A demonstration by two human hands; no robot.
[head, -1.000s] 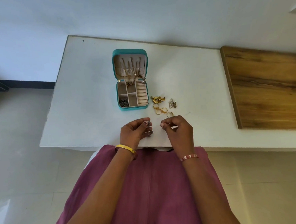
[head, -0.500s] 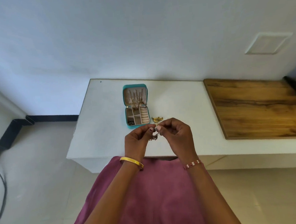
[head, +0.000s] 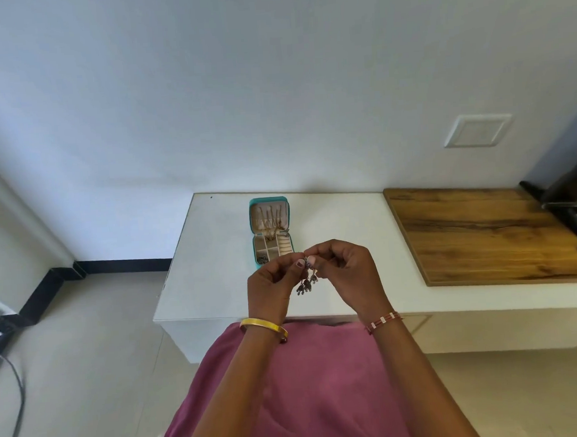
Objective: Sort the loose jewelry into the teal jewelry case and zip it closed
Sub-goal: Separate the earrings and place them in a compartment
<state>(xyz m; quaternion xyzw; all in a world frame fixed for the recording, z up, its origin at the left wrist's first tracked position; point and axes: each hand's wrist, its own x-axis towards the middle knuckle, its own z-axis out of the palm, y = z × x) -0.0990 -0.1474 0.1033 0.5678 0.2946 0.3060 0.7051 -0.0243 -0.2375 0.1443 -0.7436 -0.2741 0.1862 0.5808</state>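
The teal jewelry case [head: 255, 234] lies open on the white table [head: 215, 256], lid flat at the back with chains in it, divided tray nearer me. My left hand [head: 272, 287] and my right hand [head: 346, 272] are raised in front of the table's near edge. Together they pinch a dark silver earring [head: 306, 283] with small dangling charms, fingertips meeting at its top. The loose gold jewelry beside the case is hidden behind my hands.
A wooden board [head: 483, 230] covers the right part of the table. Dark objects [head: 570, 201] sit at its far right. The wall stands directly behind the table. A black cable [head: 14, 397] runs over the floor at left.
My hands have lifted the dark earring off the table toward my face. The view has tilted up and pulled back, so the case looks smaller and the gold pieces are now covered.
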